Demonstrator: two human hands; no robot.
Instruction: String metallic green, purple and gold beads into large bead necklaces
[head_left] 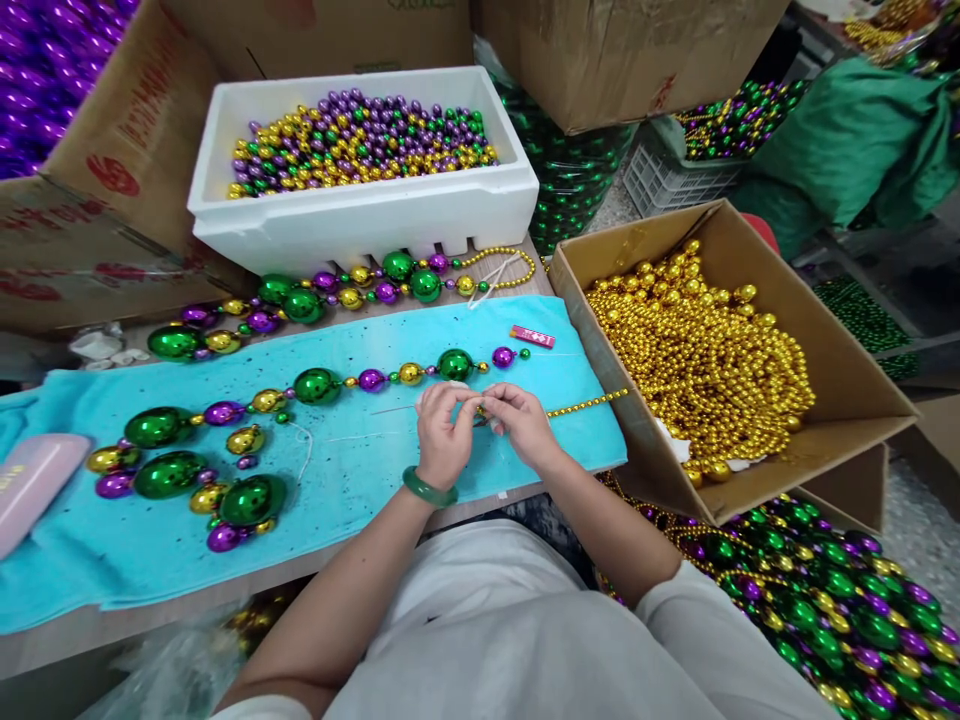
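Close together over a blue towel point(390, 340), both of my hands are closed in pinches, fingertips meeting. My left hand point(444, 432), with a green bangle point(430, 488) on its wrist, pinches the end of a gold bead chain. A thin needle-like line point(394, 411) sticks out to its left. My right hand point(523, 425) grips the same gold bead chain point(589, 404), which runs right to a cardboard box. Fingers hide the exact joint between them. Just beyond lies a string of large green, purple and gold beads point(316, 386), curling back at the left.
A white foam box point(360, 215) of small mixed beads stands behind another beaded necklace point(303, 305). The cardboard box point(847, 400) at right holds gold bead chains. A small red packet point(532, 337) and a pink case point(41, 485) lie on the towel. Finished-looking strands point(847, 600) pile below right.
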